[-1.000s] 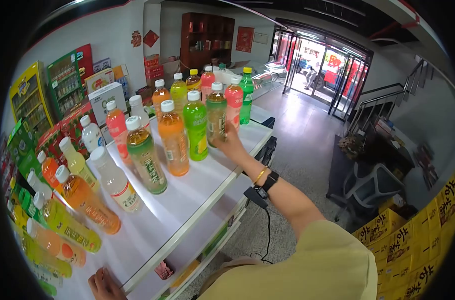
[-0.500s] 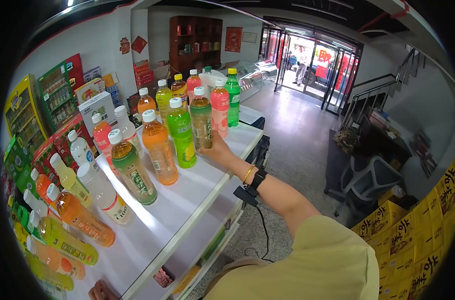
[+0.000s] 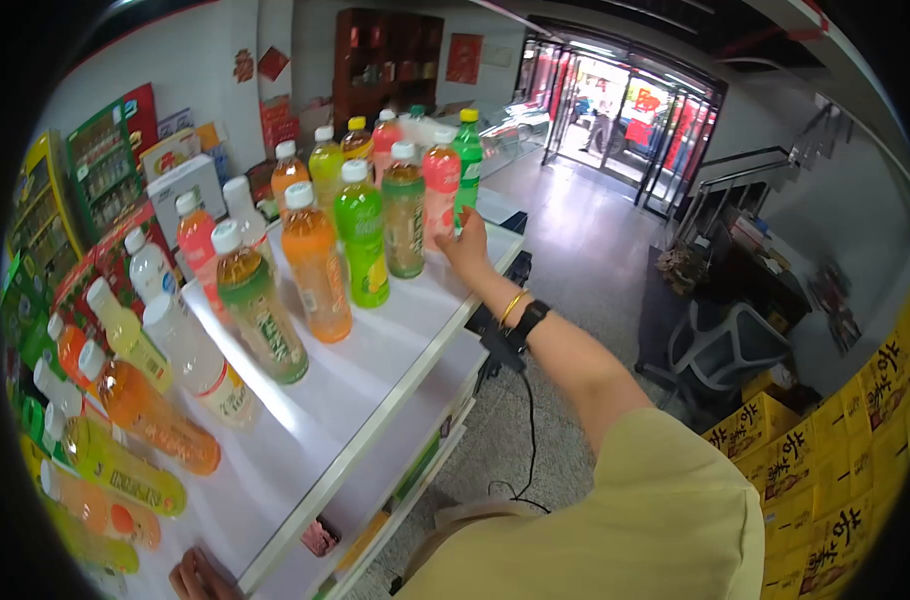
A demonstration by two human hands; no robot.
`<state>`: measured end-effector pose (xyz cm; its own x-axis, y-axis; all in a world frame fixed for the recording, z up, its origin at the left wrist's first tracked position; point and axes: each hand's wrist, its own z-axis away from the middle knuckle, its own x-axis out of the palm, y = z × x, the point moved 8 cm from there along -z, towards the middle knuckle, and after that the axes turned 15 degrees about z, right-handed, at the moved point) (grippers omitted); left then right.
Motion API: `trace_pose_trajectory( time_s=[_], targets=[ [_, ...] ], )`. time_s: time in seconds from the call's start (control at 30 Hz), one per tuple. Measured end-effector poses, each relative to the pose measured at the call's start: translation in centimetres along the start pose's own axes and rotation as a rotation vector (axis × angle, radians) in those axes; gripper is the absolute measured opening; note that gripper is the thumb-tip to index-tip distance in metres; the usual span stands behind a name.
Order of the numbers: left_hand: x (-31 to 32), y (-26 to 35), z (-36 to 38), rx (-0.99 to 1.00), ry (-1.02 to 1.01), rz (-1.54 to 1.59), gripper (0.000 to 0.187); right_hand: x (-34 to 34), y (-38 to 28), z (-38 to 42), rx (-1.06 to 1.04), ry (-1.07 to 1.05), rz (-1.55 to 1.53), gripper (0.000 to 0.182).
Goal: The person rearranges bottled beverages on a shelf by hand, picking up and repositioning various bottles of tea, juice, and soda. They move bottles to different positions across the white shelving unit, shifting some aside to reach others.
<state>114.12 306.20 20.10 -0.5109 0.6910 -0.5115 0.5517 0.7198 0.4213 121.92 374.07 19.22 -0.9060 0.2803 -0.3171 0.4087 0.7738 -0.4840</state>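
At the far end of the white counter, my right hand point(image 3: 465, 248) has its fingers and thumb around the lower part of a pink drink bottle point(image 3: 441, 185) with a white cap. That bottle stands upright. Just behind it is a green soda bottle point(image 3: 467, 160) with a yellow cap. To its left stand a tea bottle point(image 3: 404, 215) with a green label and a bright green bottle point(image 3: 363, 240). My left hand point(image 3: 203, 575) rests at the near edge of the counter, partly cut off by the frame, fingers laid on the surface and holding nothing.
Several more drink bottles, including an orange one point(image 3: 317, 270) and a green-labelled tea point(image 3: 260, 310), stand in rows on the white counter point(image 3: 350, 400). Right of me are stacked yellow boxes point(image 3: 835, 470) and an office chair point(image 3: 725, 345). A black cable point(image 3: 531, 430) hangs beside the counter.
My right hand has let go of the green-labelled tea bottle, which stays standing, and moved right and farther away to the pink bottle. The view has shifted slightly. My left hand stays at the counter edge.
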Motion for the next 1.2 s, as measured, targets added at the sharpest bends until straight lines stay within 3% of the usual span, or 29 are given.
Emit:
trace_pose_trajectory(
  time_s=[0.07,0.13,0.17,0.27,0.43,0.5,0.57,0.6,0.67,0.77,0.83,0.9,0.93,1.17,1.2],
  targets=[
    [1.1,-2.7,0.6,-0.064,-0.059,0.119,0.015,0.0,-1.3,-0.3,0.05,-0.247,-0.136,0.051],
    [1.4,-3.9,1.3,-0.08,-0.09,0.187,0.015,0.9,-0.1,-0.4,0.123,-0.29,-0.147,0.048],
    [1.1,-3.1,1.1,-0.07,-0.084,0.137,0.015,1.7,0.6,-0.8,0.006,-0.265,-0.08,0.048],
    [0.9,-2.4,0.9,-0.167,-0.079,0.102,0.01,1.4,0.0,-1.0,0.022,-0.295,0.004,0.051],
    [0.8,-1.8,0.9,-0.205,-0.08,0.077,0.011,2.0,0.0,-1.7,0.125,-0.512,0.153,0.055],
    [0.9,-1.8,1.0,-0.182,-0.071,0.075,0.011,2.5,1.3,-1.5,0.108,-0.495,0.154,0.054],
    [0.8,-1.8,1.0,-0.116,-0.037,0.093,0.01,1.6,0.4,-1.8,-0.075,-0.434,-0.066,0.055],
    [0.6,-1.8,0.8,-0.116,-0.027,0.089,0.01,1.4,1.0,-2.0,-0.079,-0.431,-0.075,0.055],
    [0.8,-1.8,1.0,-0.128,-0.028,0.086,0.011,-1.3,3.0,-4.0,-0.053,-0.076,0.04,0.058],
    [0.8,-1.7,0.9,-0.126,-0.035,0.083,0.011,-1.6,6.7,-6.6,0.015,-0.059,0.073,0.063],
    [0.9,-1.7,0.9,-0.128,-0.036,0.08,0.011,0.8,9.8,-7.7,0.044,-0.128,0.089,0.064],
    [0.8,-1.7,1.1,-0.145,-0.028,0.076,0.011,6.1,11.8,-7.2,0.132,-0.593,-0.308,0.064],
    [0.8,-1.7,1.2,-0.152,-0.025,0.075,0.012,4.2,9.8,-7.3,0.0,-0.474,-0.05,0.062],
    [1.0,-2.4,1.4,-0.192,-0.003,0.038,0.012,3.3,8.7,-6.6,0.017,-0.458,-0.041,0.064],
    [1.0,-2.3,1.4,-0.195,-0.007,0.036,0.012,3.1,8.0,-6.6,-0.096,-0.433,-0.018,0.063]
  ],
)
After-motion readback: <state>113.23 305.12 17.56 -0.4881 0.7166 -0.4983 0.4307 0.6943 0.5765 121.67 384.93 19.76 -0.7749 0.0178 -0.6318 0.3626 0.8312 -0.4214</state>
